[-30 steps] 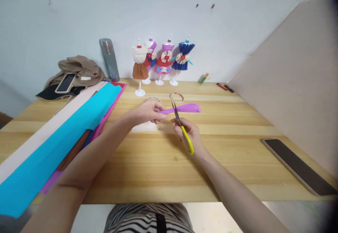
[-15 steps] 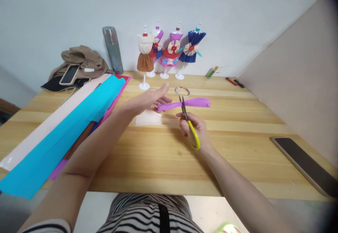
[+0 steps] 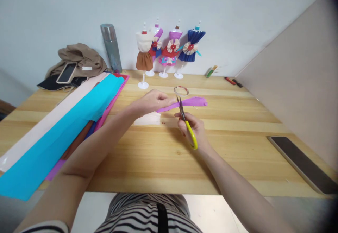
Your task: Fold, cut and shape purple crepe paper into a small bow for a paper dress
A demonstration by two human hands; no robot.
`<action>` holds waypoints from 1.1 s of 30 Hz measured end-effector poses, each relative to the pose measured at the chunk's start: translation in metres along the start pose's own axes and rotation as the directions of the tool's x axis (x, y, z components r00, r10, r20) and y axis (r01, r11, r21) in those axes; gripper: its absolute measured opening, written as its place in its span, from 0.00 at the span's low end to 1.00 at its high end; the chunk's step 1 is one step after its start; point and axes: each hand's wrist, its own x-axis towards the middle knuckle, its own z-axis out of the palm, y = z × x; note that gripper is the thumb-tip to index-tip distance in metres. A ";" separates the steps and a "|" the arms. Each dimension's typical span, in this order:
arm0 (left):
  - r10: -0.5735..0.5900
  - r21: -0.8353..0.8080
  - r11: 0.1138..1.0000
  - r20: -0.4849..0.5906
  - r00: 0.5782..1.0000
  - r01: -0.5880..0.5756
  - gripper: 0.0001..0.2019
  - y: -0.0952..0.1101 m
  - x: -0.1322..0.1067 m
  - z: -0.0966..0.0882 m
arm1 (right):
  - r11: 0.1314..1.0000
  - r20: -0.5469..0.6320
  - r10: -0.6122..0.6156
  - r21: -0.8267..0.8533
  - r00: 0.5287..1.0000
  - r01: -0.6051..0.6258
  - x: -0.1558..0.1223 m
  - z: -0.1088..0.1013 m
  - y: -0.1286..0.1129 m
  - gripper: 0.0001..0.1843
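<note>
My left hand point(image 3: 155, 101) is closed on a folded strip of purple crepe paper point(image 3: 194, 102), thumb on top and pointing right. The strip reaches out to the right, pinched narrow near its middle and wider at its far end. In my right hand point(image 3: 193, 127) is a pair of scissors point(image 3: 190, 135) with yellow handles, held with the blades slightly apart. Those blades cross the strip just right of my left thumb. Under my left hand lies a pale piece of paper point(image 3: 148, 119), flat on the table.
A roll of tape point(image 3: 181, 90) lies beyond the strip. Several small dress forms in paper outfits point(image 3: 144, 51) stand along the wall beside a flask point(image 3: 112, 49). Long crepe paper sheets point(image 3: 66, 127) cover the table's left. A phone point(image 3: 301, 162) lies at right, a glue stick point(image 3: 211, 71) behind.
My left hand has closed from a raised, spread thumb into a grip on the strip, moving right toward the scissors. The scissors have stayed nearly in place at the strip.
</note>
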 end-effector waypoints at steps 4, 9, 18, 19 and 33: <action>0.064 0.006 0.998 -0.073 0.995 -0.064 0.11 -0.009 0.005 0.009 | 0.999 0.010 0.025 0.034 1.000 -0.026 0.000 0.002 -0.006 0.17; 0.052 0.023 0.998 -0.104 0.993 -0.050 0.08 -0.014 0.008 0.018 | 1.000 0.021 -0.017 0.011 1.000 0.017 0.001 0.003 -0.010 0.18; 0.033 -0.078 0.996 -0.051 0.998 -0.037 0.07 -0.017 0.008 0.020 | 0.999 0.036 -0.015 0.040 0.999 0.013 0.000 0.002 -0.005 0.18; 0.029 -0.085 0.996 -0.044 0.999 -0.032 0.07 -0.016 0.008 0.020 | 0.999 0.038 -0.013 0.038 0.999 0.011 0.000 0.002 -0.005 0.18; -0.049 -0.108 0.993 0.000 0.999 0.049 0.06 -0.009 0.005 0.017 | 0.999 0.034 -0.013 -0.030 0.999 0.014 -0.003 0.002 -0.004 0.16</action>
